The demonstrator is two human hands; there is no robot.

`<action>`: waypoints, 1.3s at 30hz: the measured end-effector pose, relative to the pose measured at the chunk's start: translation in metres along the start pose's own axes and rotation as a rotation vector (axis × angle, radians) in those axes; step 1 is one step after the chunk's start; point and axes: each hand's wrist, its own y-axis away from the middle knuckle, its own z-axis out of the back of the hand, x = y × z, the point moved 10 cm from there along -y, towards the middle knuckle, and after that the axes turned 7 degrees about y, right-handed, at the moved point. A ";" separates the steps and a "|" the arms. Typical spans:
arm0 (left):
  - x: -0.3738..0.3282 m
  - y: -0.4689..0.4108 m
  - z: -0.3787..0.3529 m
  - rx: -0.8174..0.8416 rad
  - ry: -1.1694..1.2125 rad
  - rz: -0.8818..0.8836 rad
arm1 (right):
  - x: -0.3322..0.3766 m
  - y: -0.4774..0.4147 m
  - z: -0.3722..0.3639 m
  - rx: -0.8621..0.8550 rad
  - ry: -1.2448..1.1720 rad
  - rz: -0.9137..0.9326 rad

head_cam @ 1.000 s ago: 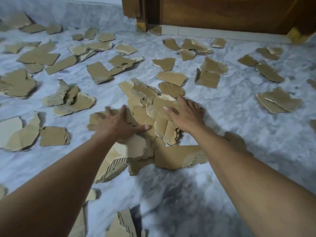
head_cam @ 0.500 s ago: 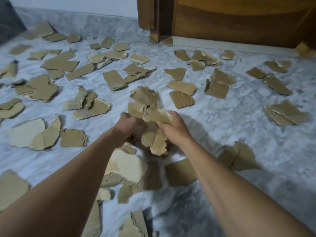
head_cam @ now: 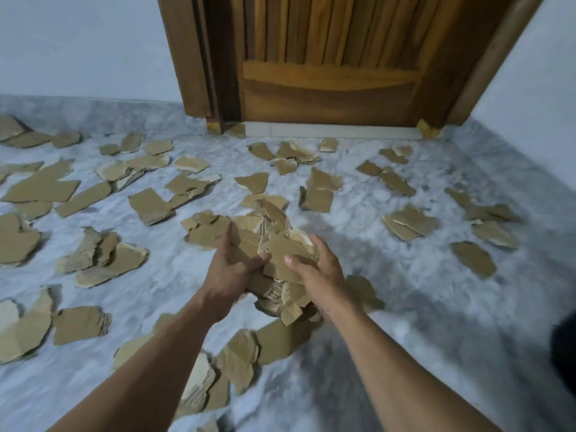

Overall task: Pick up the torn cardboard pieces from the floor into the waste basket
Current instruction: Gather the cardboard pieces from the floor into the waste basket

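A thick bundle of torn brown cardboard pieces (head_cam: 274,244) is squeezed between my two hands, lifted off the grey marble floor (head_cam: 405,291). My left hand (head_cam: 230,269) clamps the bundle's left side. Pressed against its right side is my right hand (head_cam: 314,269), thumb on top. Several more torn pieces lie under my arms (head_cam: 237,357) and are scattered across the floor, such as one at the left (head_cam: 109,263) and one at the right (head_cam: 408,222). No waste basket is in view.
A wooden door (head_cam: 327,73) in its frame stands at the back, with white walls on both sides. A dark object (head_cam: 565,353) shows at the right edge. Bare marble lies to the right of my right arm.
My hands went from pressing flat on a floor pile to closing around it and lifting the bundle. The camera has tilted up, showing more of the door.
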 end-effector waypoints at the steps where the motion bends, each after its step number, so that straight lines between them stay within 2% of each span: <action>1: -0.008 0.005 -0.024 0.048 0.005 -0.007 | 0.004 0.006 0.023 -0.031 -0.003 0.000; 8: -0.062 0.058 -0.221 0.394 -0.003 -0.104 | 0.023 0.072 0.217 -0.334 -0.056 -0.013; 16: -0.077 0.149 -0.465 0.762 0.043 -0.148 | 0.035 0.186 0.456 -0.691 -0.092 0.052; 22: -0.044 0.192 -0.600 0.883 0.107 -0.049 | 0.001 0.244 0.586 -0.857 -0.040 0.076; 27: -0.005 0.190 -0.633 0.885 -0.096 -0.083 | -0.050 0.260 0.615 -0.937 -0.018 -0.001; 32: 0.018 0.178 -0.628 0.873 -0.217 -0.088 | -0.087 0.258 0.610 -0.967 -0.050 -0.080; 35: 0.016 0.167 -0.611 0.853 -0.287 -0.145 | -0.087 0.259 0.603 -0.964 0.002 -0.129; 39: -0.001 0.149 -0.574 0.800 -0.240 -0.183 | -0.063 0.255 0.585 -0.960 0.104 -0.144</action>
